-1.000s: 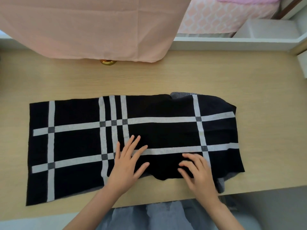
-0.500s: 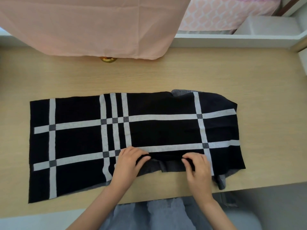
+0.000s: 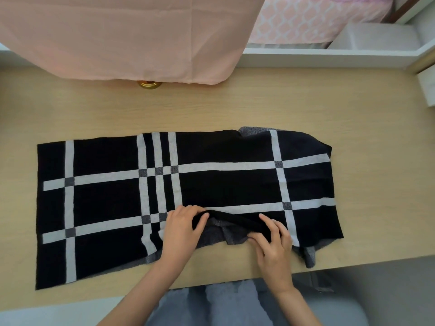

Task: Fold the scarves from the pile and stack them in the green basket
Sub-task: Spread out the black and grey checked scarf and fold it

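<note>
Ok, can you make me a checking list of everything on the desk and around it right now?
Surface: light wooden desk, mostly bare.
Job's things: black scarf with grey-white crossing stripes lying flat; near edge lifted, grey underside showing. No green basket or pile seen.
Clutter: small gold round object at the back.
Grippers: left hand and right hand both pinch the scarf's near edge with their fingers.
Cables: nothing seen.
Surroundings: hanging peach cloth, white shelf.

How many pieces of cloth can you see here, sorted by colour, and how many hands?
Black checked scarf: 1
Peach cloth: 1
Pink patterned cloth: 1
Hands: 2, the left hand and the right hand, both pinching the scarf's near edge
Total: 5
</note>
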{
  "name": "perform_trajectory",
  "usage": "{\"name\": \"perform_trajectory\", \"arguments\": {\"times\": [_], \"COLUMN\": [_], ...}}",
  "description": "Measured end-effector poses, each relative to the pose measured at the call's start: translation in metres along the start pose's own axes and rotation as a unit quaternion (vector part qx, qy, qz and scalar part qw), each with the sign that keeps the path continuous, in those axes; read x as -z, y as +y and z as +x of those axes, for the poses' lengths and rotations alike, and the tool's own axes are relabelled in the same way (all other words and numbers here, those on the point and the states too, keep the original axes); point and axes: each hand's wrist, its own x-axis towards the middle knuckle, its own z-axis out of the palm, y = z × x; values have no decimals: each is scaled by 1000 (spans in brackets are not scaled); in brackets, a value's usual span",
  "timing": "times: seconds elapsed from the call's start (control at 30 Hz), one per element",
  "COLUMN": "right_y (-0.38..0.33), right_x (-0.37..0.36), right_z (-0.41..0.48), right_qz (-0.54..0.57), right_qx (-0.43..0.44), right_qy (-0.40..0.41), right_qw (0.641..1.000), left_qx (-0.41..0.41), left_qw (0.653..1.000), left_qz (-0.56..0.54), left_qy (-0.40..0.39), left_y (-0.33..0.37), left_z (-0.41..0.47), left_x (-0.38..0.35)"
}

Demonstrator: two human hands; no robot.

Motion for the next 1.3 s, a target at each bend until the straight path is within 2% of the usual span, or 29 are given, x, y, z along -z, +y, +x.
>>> {"name": "perform_trajectory", "arguments": {"times": [0.2, 0.33, 0.4, 0.5, 0.57, 0.63, 0.77, 0.87, 0.93, 1.1, 1.2, 1.3], "right_y": [50, 51, 41, 28, 29, 41, 58, 77, 100, 110, 90, 64], "right_x": [37, 38, 42, 63, 68, 57, 23, 15, 23, 27, 26, 26], "right_z": [-7, -5, -2, 14, 37, 67, 107, 101, 97, 103, 106, 117], "right_qz": [-43, 17, 85, 247, 266, 208, 8, -134, -182, -200, -160, -109], "right_qx": [-6, -22, -42, -147, -174, -192, -230, -149, -110, -121, -130, -98], "right_qy": [6, -94, -122, -60, 9, 41, -14, -90, -122, -131, -109, -68], "right_qw": [999, 995, 988, 956, 948, 958, 973, 976, 969, 963, 973, 987], "left_qx": [-9, -44, -51, -55, -80, -83, -63, -81, -84, -83, -81, -70], "left_qw": [1000, 998, 998, 997, 992, 989, 975, 963, 962, 963, 964, 969], "left_qz": [-10, -26, -41, -14, 45, 112, 214, 257, 260, 256, 255, 234], "left_qy": [-8, -30, -16, 60, 81, 54, -12, -24, -21, -14, -5, 32], "left_y": [-3, -6, -4, -6, -12, -19, -31, -42, -47, -46, -44, -29], "left_z": [-2, -6, -7, -1, 9, 21, 32, 30, 28, 30, 30, 36], "left_x": [2, 2, 3, 7, 8, 7, 2, 4, 7, 5, 5, 1]}}
